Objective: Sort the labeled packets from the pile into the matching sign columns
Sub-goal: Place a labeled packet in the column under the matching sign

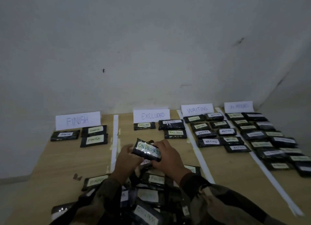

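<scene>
Two forearms in mottled olive sleeves [210, 196] rise from the bottom of the frame and meet at lower centre. There the left hand [126, 159] and right hand [169, 159] hold a black plastic packet with a white label reading ON PROGRESS [148, 151], tilted just above the pile of black labelled packets [151, 187]. The left fingers curl round its left end, the right fingers round its right end. On the light wooden surface [50, 157], the white paper FINISH sign [77, 120], EXCLUDED sign [151, 115], WAITING sign [196, 109] and a blurred fourth sign [239, 106] stand mid-frame, with rows of packets before them.
</scene>
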The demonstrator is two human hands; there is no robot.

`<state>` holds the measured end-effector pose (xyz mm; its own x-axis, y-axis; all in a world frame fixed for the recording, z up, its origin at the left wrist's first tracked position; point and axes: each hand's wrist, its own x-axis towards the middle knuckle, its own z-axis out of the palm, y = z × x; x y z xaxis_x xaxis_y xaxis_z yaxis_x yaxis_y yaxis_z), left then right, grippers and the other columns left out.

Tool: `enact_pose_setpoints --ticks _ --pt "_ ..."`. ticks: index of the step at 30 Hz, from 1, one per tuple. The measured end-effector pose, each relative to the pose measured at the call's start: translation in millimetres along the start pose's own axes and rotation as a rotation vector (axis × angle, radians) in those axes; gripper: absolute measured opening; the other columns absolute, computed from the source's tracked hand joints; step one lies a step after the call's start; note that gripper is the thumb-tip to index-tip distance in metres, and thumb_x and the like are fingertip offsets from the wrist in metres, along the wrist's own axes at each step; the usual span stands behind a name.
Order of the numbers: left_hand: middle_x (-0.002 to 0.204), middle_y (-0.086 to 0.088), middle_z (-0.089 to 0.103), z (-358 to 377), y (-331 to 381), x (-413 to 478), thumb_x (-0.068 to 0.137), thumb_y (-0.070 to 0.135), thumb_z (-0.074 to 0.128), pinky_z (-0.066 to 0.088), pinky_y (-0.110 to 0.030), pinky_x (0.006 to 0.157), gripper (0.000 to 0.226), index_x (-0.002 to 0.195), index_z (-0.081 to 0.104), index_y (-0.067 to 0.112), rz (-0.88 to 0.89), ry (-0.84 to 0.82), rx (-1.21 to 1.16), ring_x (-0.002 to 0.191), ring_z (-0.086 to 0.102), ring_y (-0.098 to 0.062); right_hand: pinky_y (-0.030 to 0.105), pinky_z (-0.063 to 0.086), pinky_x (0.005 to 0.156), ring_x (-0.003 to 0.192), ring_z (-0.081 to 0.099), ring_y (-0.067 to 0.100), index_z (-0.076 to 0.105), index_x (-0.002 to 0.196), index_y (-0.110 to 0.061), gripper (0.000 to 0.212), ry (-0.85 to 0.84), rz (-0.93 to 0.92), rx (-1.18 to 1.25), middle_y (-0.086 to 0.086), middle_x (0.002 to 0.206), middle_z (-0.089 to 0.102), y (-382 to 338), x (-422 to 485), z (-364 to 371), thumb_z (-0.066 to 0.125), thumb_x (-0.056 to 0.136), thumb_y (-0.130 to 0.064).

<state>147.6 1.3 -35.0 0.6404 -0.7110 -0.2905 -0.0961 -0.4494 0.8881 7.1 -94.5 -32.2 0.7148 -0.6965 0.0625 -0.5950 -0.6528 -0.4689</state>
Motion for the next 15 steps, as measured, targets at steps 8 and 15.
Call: enact_pose_setpoints --ticks 8,15 --pt "0.114 -0.012 0.062 71 0 -22 0.075 0.033 0.052 0.050 -0.039 0.086 0.051 0.117 0.058 0.006 0.585 0.029 0.556 0.104 0.059 -0.032 0.033 0.047 0.081 0.100 0.056 0.023 0.046 0.130 -0.023 0.063 0.002 0.086 -0.117 -0.001 0.124 0.044 101 -55 -55 0.069 0.074 -0.037" --pt "0.111 -0.016 0.064 187 36 -55 0.065 0.035 0.046 0.053 -0.048 0.080 0.059 0.115 0.060 0.007 0.684 -0.115 0.765 0.102 0.061 -0.037 0.038 0.045 0.074 0.094 0.057 0.024 0.058 0.115 -0.022 0.054 0.049 0.076 -0.251 0.000 0.105 0.059 199 -114 -111 0.063 0.062 -0.035"
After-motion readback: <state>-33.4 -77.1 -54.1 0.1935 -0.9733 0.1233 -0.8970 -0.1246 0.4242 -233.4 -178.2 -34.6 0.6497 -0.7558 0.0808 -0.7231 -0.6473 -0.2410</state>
